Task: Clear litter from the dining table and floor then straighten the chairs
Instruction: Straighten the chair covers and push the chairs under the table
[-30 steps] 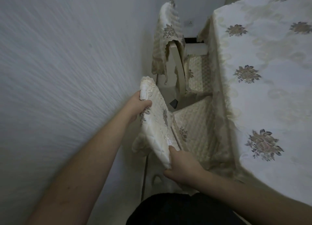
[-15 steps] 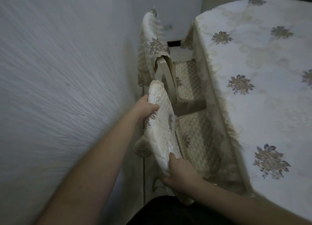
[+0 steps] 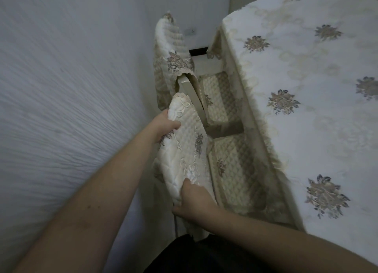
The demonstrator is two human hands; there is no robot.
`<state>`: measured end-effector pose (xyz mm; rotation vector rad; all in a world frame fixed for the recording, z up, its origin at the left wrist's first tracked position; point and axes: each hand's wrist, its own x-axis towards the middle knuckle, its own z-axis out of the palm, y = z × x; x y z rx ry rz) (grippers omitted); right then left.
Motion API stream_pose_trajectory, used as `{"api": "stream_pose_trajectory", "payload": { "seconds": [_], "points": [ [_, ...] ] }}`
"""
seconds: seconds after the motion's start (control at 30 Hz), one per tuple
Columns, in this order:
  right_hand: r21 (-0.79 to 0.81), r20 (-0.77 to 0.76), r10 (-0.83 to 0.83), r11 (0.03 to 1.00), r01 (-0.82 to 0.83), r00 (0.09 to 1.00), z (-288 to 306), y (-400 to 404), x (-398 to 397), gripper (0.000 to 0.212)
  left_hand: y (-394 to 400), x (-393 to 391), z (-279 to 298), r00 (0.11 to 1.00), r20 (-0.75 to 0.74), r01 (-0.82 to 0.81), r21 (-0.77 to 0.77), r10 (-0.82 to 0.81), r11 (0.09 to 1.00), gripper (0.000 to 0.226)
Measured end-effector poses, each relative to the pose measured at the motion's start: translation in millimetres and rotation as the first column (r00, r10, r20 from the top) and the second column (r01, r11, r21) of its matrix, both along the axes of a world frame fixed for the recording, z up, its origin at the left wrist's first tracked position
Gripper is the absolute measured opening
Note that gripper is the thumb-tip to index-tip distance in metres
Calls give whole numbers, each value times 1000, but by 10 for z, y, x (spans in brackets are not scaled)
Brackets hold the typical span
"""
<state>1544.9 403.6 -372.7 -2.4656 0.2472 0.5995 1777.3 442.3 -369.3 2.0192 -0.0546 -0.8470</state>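
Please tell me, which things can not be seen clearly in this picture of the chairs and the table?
- Floor litter: head view, floor hidden by near chair, far chair and arms.
- Legs of both chairs: covered by quilted covers and tablecloth.
- Right hand fingers: tucked behind the near chair's back.
- Left hand fingers: behind the cover, only the thumb shows.
- Table's far and right sides: cut off by the frame.

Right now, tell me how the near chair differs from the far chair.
The near chair is gripped at its covered backrest by the left hand and right hand; nobody touches the far chair. The far chair's cover leaves bare frame showing; the near chair's does not. Both have quilted floral covers beside the table.
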Motion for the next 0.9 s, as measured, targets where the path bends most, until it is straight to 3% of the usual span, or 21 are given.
{"api": "stream_pose_trajectory", "payload": {
  "seconds": [0.2, 0.37, 0.47, 0.6, 0.73, 0.9],
  "points": [
    [62, -6, -59, 996, 59, 998, -66, -4, 39, 72, -5, 25, -56, 996, 81, -34, 73, 28, 997, 63],
    [68, -18, -69, 995, 70, 997, -127, -53, -59, 94, 0, -288, 79, 961, 268, -96, 84, 70, 992, 53],
    [142, -16, -69, 987, 71, 997, -183, -72, -219, 111, 71, -622, 97, 908, 416, -80, 70, 44, 994, 59],
    [217, 93, -29, 976, 9, 995, -228, -128, -522, 104, 252, -1065, -65, 849, 524, -115, 69, 62, 991, 78],
    [171, 139, 2, 985, -26, 990, -253, -145, -749, 96, 352, -1551, -202, 827, 537, -204, 12, 166, 979, 92],
    [109, 90, 37, 993, -47, 995, -305, -123, -793, 94, 381, -1943, -328, 825, 465, -335, -57, 322, 940, 98]
  ]
}}
